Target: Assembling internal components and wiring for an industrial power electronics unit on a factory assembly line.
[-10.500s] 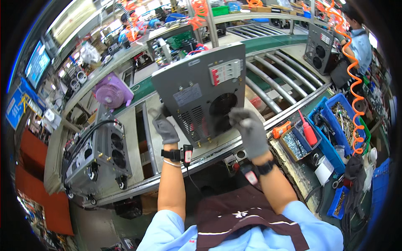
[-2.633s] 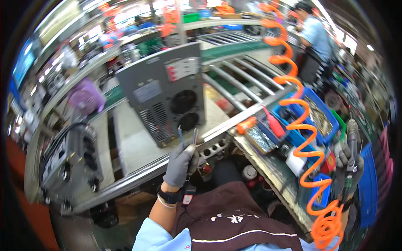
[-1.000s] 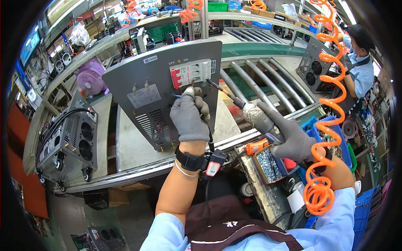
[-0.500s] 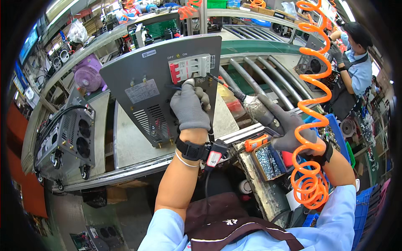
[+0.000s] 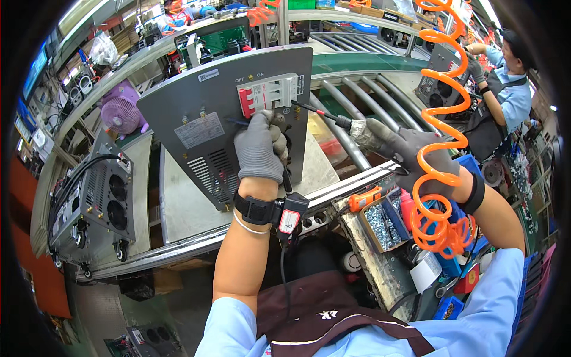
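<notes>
A grey metal panel (image 5: 160,104) stands upright in front of me, with a red-and-white circuit breaker (image 5: 267,95) set in its upper part. My gloved left hand (image 5: 262,146) is against the panel just under the breaker, fingers curled together; what they pinch is hidden. A thin dark piece sticks out to the left of these fingers. In my gloved right hand (image 5: 425,159) is a power screwdriver (image 5: 364,134) with a tape-wrapped body. Its long bit points left, with the tip at the breaker's lower right corner.
An orange coiled hose (image 5: 443,112) hangs across my right forearm. Boxes of screws (image 5: 380,226) and an orange-handled tool (image 5: 364,199) lie at the right. Rollers (image 5: 351,107) run behind the panel. A finished-looking grey unit (image 5: 95,202) and purple fan (image 5: 121,115) stand left. A co-worker (image 5: 505,89) works far right.
My right hand has risen and its fingers have closed round the screwdriver, which now lies flatter. The bit tip stays by the breaker. My left hand has shifted slightly left, still under the breaker.
</notes>
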